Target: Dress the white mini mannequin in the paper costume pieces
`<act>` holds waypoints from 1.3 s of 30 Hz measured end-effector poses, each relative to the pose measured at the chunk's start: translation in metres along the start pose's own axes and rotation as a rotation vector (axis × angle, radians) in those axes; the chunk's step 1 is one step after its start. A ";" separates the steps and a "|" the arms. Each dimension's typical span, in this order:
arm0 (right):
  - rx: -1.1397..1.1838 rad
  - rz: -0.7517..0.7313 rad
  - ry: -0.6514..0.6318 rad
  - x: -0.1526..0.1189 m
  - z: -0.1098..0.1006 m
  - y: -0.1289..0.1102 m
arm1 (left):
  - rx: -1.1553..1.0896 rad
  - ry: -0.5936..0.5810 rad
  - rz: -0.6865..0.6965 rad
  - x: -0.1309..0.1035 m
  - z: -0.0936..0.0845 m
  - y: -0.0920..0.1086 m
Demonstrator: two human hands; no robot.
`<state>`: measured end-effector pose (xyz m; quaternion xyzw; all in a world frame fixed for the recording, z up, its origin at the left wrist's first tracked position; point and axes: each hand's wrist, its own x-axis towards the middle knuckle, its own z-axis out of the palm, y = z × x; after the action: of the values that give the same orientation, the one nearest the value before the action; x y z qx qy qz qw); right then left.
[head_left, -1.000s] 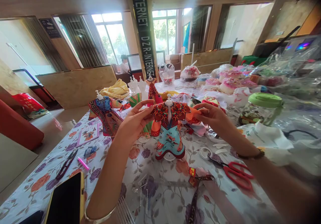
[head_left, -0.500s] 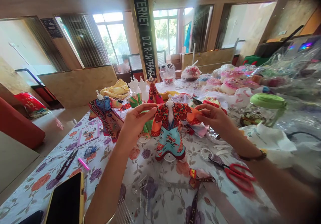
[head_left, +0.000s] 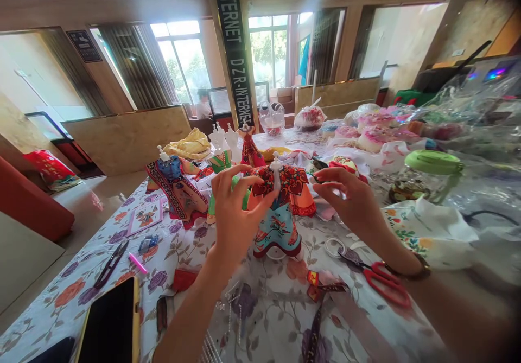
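A small white mannequin (head_left: pixel 275 162) stands upright on the flowered tablecloth, dressed in a red patterned shawl piece (head_left: pixel 287 181) over a light blue skirt (head_left: pixel 277 227) with a dark red hem. Orange sleeves hang at its sides. My left hand (head_left: pixel 238 205) is at the left of the shawl, fingers spread and thumb in front of the dress; nothing shows in its grasp. To the right of the shawl is my right hand (head_left: pixel 342 186), its fingers apart with nothing between them.
Other dressed mannequins (head_left: pixel 177 184) stand behind at the left. Red-handled scissors (head_left: pixel 386 284) and a green-lidded jar (head_left: pixel 431 173) are at the right. A phone (head_left: pixel 109 322), dark snips (head_left: pixel 112 265) and a pink pen (head_left: pixel 137 263) lie at the left, bead strings (head_left: pixel 239 309) near the front.
Both hands have let go of the outfit's sides. My left hand has moved right and turned, opening its fingers. The orange sleeve on the right now hangs down.
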<state>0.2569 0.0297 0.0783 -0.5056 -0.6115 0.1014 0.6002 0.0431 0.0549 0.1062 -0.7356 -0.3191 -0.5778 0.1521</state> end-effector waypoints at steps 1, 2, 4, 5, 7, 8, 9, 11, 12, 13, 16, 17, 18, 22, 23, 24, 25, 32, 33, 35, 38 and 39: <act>-0.067 -0.053 0.057 -0.003 0.002 -0.007 | 0.033 -0.005 0.031 -0.002 0.001 0.002; -0.118 -0.098 0.090 -0.007 0.004 -0.014 | 0.061 -0.010 0.048 -0.004 0.002 0.004; -0.126 -0.097 0.063 -0.014 0.009 -0.026 | 0.114 -0.009 0.063 -0.009 0.003 0.007; -0.083 -0.043 -0.001 -0.017 0.012 -0.031 | 0.142 0.001 0.072 -0.011 0.004 0.009; 0.063 0.123 -0.151 -0.023 0.018 -0.037 | 0.198 0.031 0.100 -0.016 0.005 0.011; 0.149 0.202 -0.212 -0.024 0.021 -0.038 | 0.223 0.049 0.116 -0.018 0.005 0.011; 0.234 0.267 -0.251 -0.026 0.024 -0.039 | 0.243 0.066 0.132 -0.020 0.005 0.011; 0.369 0.356 -0.269 -0.028 0.030 -0.041 | 0.272 0.095 0.158 -0.024 0.006 0.011; 0.418 0.386 -0.256 -0.029 0.033 -0.041 | 0.283 0.108 0.168 -0.026 0.006 0.011; 0.455 0.412 -0.233 -0.030 0.036 -0.042 | 0.295 0.120 0.178 -0.027 0.006 0.011; 0.545 0.448 -0.150 -0.032 0.043 -0.042 | 0.315 0.142 0.191 -0.030 0.006 0.010; 0.577 0.453 -0.126 -0.033 0.046 -0.042 | 0.315 0.148 0.190 -0.030 0.006 0.010; 0.607 0.459 -0.107 -0.033 0.048 -0.041 | 0.311 0.152 0.191 -0.030 0.006 0.010; 0.676 0.477 -0.058 -0.032 0.053 -0.041 | 0.286 0.155 0.209 -0.029 0.005 0.010; 0.683 0.475 -0.053 -0.032 0.054 -0.042 | 0.280 0.153 0.216 -0.029 0.004 0.011; 0.687 0.474 -0.048 -0.032 0.054 -0.044 | 0.275 0.152 0.222 -0.029 0.003 0.011; 0.691 0.472 -0.046 -0.032 0.054 -0.045 | 0.271 0.150 0.229 -0.029 0.003 0.011; 0.614 0.408 -0.025 -0.031 0.053 -0.050 | 0.228 0.077 0.277 -0.031 0.007 0.011; 0.582 0.393 -0.022 -0.031 0.053 -0.049 | 0.220 0.068 0.282 -0.031 0.008 0.010; 0.503 0.356 -0.011 -0.032 0.054 -0.047 | 0.201 0.060 0.295 -0.031 0.009 0.009; 0.386 0.287 0.024 -0.033 0.054 -0.045 | 0.213 0.061 0.343 -0.029 0.009 0.009; 0.363 0.268 0.037 -0.033 0.054 -0.045 | 0.226 0.058 0.365 -0.028 0.008 0.009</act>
<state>0.1816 0.0102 0.0759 -0.4679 -0.4994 0.2793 0.6735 0.0514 0.0447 0.0784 -0.7425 -0.2389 -0.5222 0.3448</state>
